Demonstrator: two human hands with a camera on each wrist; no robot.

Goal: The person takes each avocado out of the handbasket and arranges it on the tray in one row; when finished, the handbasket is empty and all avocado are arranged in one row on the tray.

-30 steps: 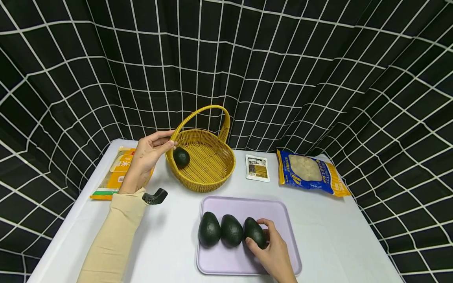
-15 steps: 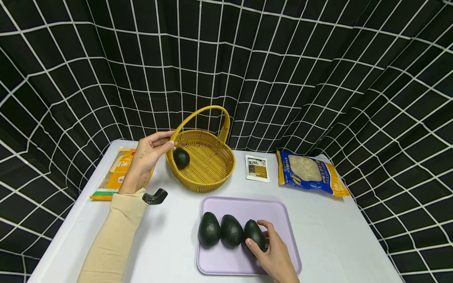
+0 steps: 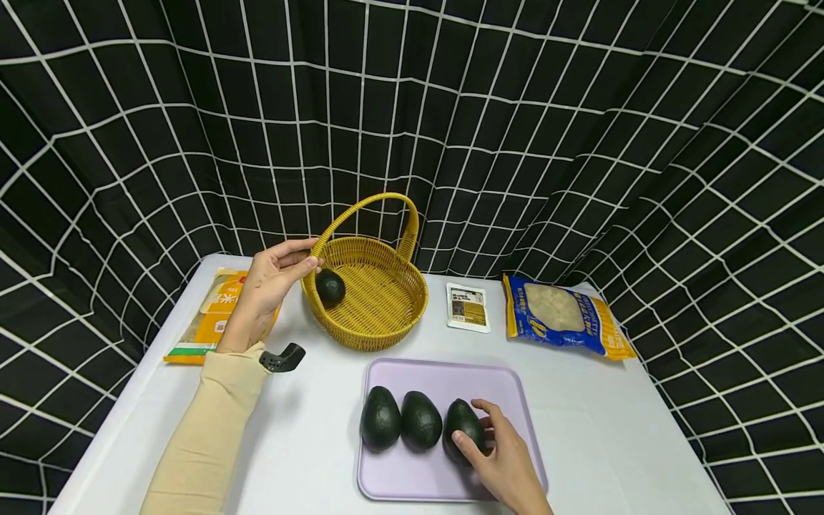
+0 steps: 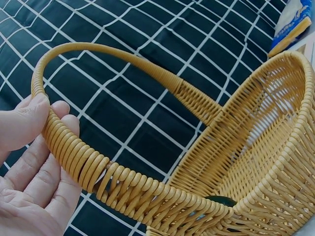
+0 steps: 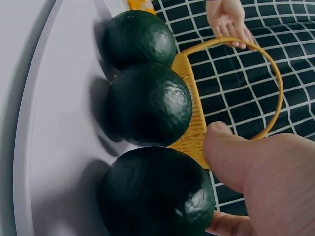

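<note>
My left hand (image 3: 273, 275) pinches the handle of the yellow woven basket (image 3: 380, 336) between thumb and fingers at its left base. One dark green avocado (image 3: 330, 287) lies inside the basket at the left. On the lilac tray (image 3: 412, 483) three more lie in a row: a left avocado (image 3: 380, 419), a middle avocado (image 3: 421, 422) and a right avocado (image 3: 463, 429). Around the right one my right hand (image 3: 508, 458) curls, its thumb over the near side and fingers at the right. The right wrist view shows the thumb (image 5: 224, 147) beside that avocado; most fingers are hidden.
Behind the left forearm lies an orange food bag (image 3: 215, 315). Right of the basket are a small white packet (image 3: 468, 306) and a blue and yellow bag (image 3: 560, 315). A black curtain with a white grid (image 3: 515, 143) surrounds the white table (image 3: 611, 429).
The right avocado first slid slightly toward me, then a little rightward with my right hand, leaving a small gap beside the middle one. My left hand and the basket have stayed in place.
</note>
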